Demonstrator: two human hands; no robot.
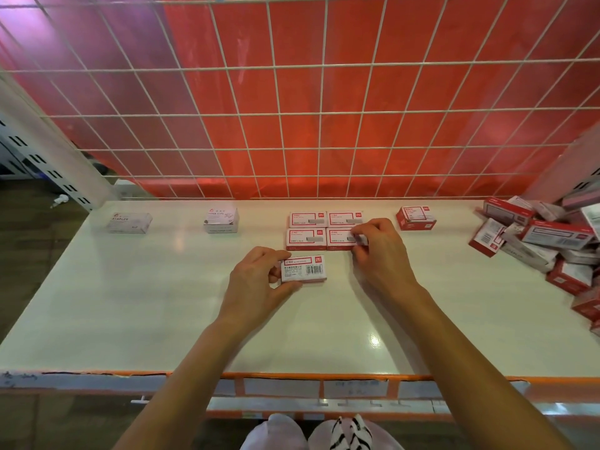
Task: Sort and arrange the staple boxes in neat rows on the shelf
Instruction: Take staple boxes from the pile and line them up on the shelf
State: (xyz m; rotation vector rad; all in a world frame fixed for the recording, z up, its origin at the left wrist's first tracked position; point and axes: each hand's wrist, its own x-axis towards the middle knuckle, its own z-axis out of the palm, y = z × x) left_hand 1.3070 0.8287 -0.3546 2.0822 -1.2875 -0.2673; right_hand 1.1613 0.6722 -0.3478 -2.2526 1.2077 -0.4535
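Small red-and-white staple boxes lie in a two-by-two block (306, 229) at the middle back of the white shelf (162, 303). My right hand (378, 246) grips the right end of the block's front right box (341, 239). My left hand (259, 280) holds another staple box (303, 269), barcode side up, flat on the shelf just in front of the block. A single red-and-white box (416, 217) stands to the right of the block.
A jumbled heap of red-and-white boxes (545, 241) fills the shelf's right end. A white staples box (129, 223) and a paper clips box (221, 220) sit at the back left. A wire grid (292, 125) backs the shelf. An orange-edged rail (292, 375) runs along the front.
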